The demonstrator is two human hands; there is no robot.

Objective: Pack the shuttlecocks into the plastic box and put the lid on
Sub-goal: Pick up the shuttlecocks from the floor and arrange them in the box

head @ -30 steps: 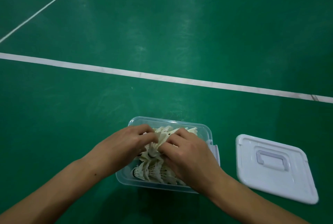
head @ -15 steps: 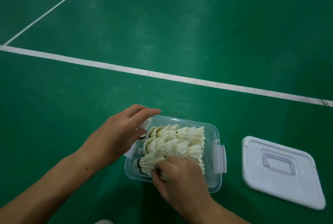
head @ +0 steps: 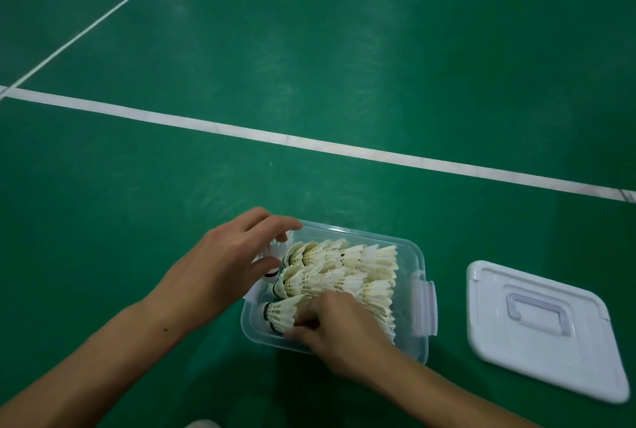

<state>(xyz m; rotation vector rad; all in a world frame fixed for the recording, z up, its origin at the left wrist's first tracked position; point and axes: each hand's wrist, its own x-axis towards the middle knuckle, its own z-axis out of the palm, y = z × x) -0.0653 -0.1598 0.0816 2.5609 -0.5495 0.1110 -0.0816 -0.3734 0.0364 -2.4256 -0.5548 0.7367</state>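
A clear plastic box (head: pixel 418 255) sits on the green court floor, filled with rows of white feather shuttlecocks (head: pixel 344 269) lying on their sides, corks to the left. My left hand (head: pixel 227 262) is at the box's left end, thumb and fingers curled round a single shuttlecock (head: pixel 275 255) there. My right hand (head: pixel 330 321) is over the near row, fingers curled onto the shuttlecocks at the box's front wall. The white lid (head: pixel 537 331) with its clear handle lies flat on the floor to the right of the box.
The green court floor (head: pixel 309 66) stretches all round. A broad white line (head: pixel 309 143) crosses it beyond the box. The box's side latch (head: pixel 425 307) hangs open toward the lid. Something pale shows at the bottom edge (head: pixel 203 423).
My left hand left the pile and went to the box's left end. My right hand shifted to the near row. The shuttlecocks now lie in neat rows.
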